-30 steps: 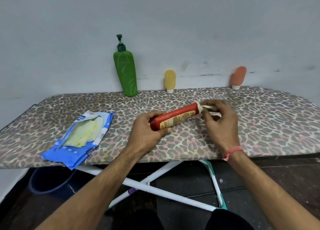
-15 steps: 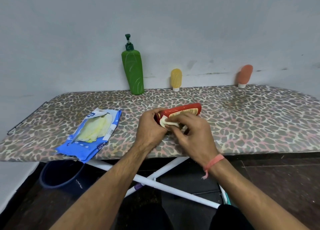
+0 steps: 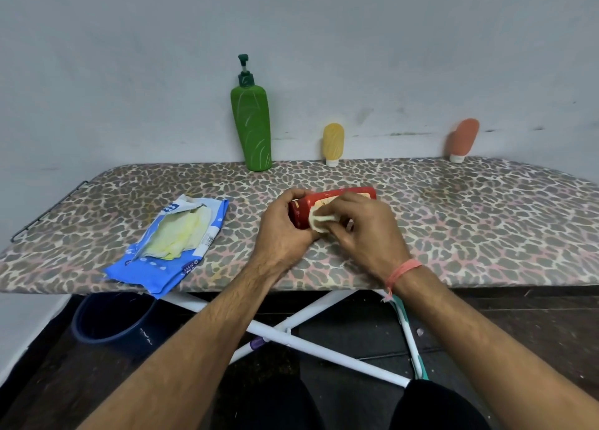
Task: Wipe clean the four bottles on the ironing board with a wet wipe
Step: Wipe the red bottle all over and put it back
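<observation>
Head: red bottle (image 3: 327, 201) mostly behind hands.

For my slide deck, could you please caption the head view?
Left hand holds a red bottle while right hand wipes it.

A dark blue bucket (image 3: 113, 319) stands on the dark floor (image 3: 502, 326) beneath, by the pale wall (image 3: 291, 24).

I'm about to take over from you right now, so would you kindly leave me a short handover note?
Left hand grips the red bottle, lying on the ironing board. Right hand presses the wet wipe against it.
Green pump bottle, yellow bottle and orange bottle stand by the wall.
Wipe pack lies left.
Done: red in progress. Left: can't tell which others are wiped.
</observation>
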